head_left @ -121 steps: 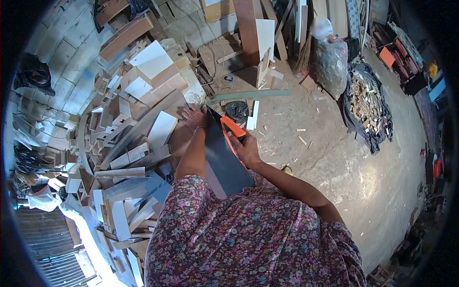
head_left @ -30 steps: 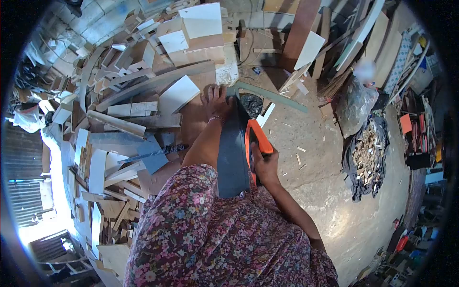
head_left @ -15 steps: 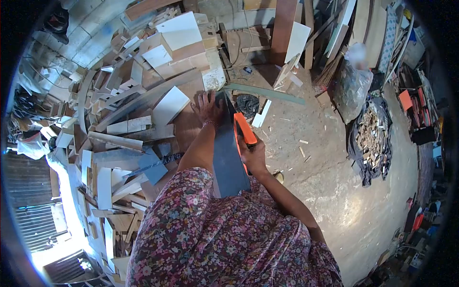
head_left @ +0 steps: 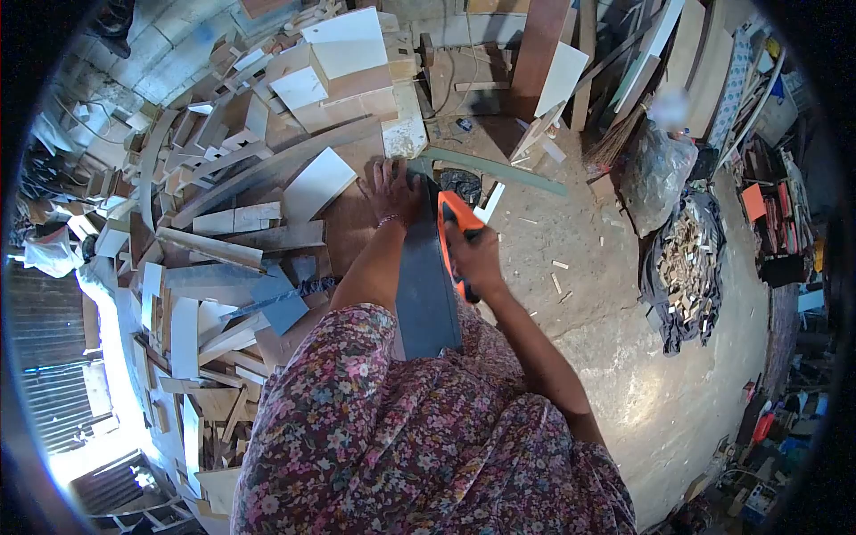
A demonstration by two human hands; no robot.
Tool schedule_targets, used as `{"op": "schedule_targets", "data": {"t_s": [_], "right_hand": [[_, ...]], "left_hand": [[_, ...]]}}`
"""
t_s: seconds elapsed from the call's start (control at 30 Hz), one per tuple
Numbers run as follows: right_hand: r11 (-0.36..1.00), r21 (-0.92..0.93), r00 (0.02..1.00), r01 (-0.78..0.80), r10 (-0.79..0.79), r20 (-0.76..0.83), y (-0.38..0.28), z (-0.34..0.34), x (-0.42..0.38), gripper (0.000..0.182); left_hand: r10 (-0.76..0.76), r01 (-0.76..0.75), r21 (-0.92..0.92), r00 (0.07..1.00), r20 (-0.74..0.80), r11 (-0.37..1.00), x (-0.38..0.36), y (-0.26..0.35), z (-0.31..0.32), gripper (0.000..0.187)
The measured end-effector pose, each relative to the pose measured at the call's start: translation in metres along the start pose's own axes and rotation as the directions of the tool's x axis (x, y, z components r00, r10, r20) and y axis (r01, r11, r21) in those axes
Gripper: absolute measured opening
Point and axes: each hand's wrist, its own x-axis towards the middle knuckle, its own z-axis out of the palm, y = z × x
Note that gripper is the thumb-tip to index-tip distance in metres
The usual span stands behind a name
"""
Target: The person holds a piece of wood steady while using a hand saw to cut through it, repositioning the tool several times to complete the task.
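A long dark grey board (head_left: 426,299) runs away from my lap, between my arms. Spread fingers of my left hand (head_left: 392,193) lie over the board's far left part and the brown surface beside it. My right hand (head_left: 475,259) is wrapped round the orange and black handle of a handsaw (head_left: 449,207), held along the board's right edge. Most of the saw's blade is hidden from this angle. Just past the saw, a crumpled black plastic bag (head_left: 461,184) lies on the floor.
Wood offcuts (head_left: 236,218) are heaped to the left, with white-faced blocks (head_left: 343,45) behind. A green strip (head_left: 495,169) crosses the floor ahead. Tall planks (head_left: 539,58) lean at the back. On the right, a dark cloth holds wood scraps (head_left: 687,259) near a clear plastic bag (head_left: 658,174).
My right hand and the saw have moved forward along the board's edge, and the handle's angle has shifted. My left hand stays in place on the board. The view has shifted slightly.
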Motion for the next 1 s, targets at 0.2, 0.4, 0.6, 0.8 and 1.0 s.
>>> {"op": "schedule_targets", "data": {"t_s": [0.2,0.4,0.6,0.8,1.0], "right_hand": [[0.995,-0.079,0.998,0.055,-0.052,0.035,-0.017,-0.029,-0.066,0.024],[1.000,0.005,0.999,-0.022,0.022,0.029,-0.027,-0.035,-0.090,0.023],[0.994,0.013,0.993,0.108,-0.107,-0.043,0.031,0.002,-0.021,0.020],[0.994,-0.077,0.997,0.078,-0.079,-0.007,0.023,0.001,0.017,0.025],[0.992,-0.086,0.989,0.094,-0.103,-0.106,0.018,-0.002,-0.004,0.025]], "left_hand": [[-0.014,0.014,-0.020,1.000,-0.025,1.000,0.003,-0.001,0.005,0.049],[-0.002,0.002,-0.001,1.000,0.012,1.000,0.004,0.000,0.000,0.051],[0.072,-0.071,0.016,0.996,-0.058,0.997,0.003,-0.004,0.001,0.054],[0.079,-0.076,0.095,0.997,-0.025,0.993,0.004,-0.001,-0.003,0.056],[0.030,-0.030,0.035,0.999,-0.015,0.999,0.002,0.001,0.001,0.055]]}}
